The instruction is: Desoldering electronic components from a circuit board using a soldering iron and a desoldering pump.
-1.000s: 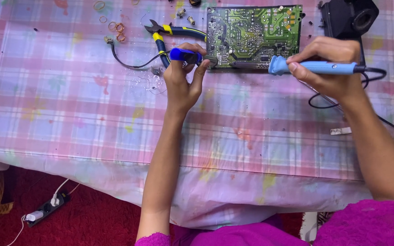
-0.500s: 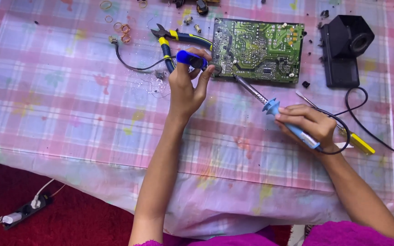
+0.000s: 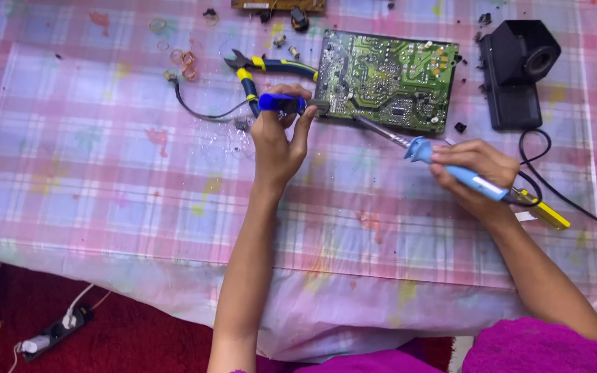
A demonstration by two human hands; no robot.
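Two hands at work: both over a checked tablecloth, each closed on a tool, both tools aimed at one board.
Table cover: pink and lilac plaid, draped over the near edge.
Circuit board: green circuit board lies solder side up at the far middle of the table, long axis running left to right, slightly skewed.
Stand: black holder sits well right of the board, cord trailing off it.
Soldering iron: blue-handled soldering iron lies on a diagonal, handle low right, metal tip high left, the tip at the board's near edge.
Right hand: right hand is wrapped around the iron's handle, down and right of the board.
Left hand: left hand pinches a short blue-handled tool held level, its grey end touching the board's left near corner.
Nearer hand: the left, just beside the board; the right stands off by the iron's length.
Pliers: yellow and blue pliers lie just beyond the left hand, untouched.
Small parts: loose rings and bits are scattered at far left.
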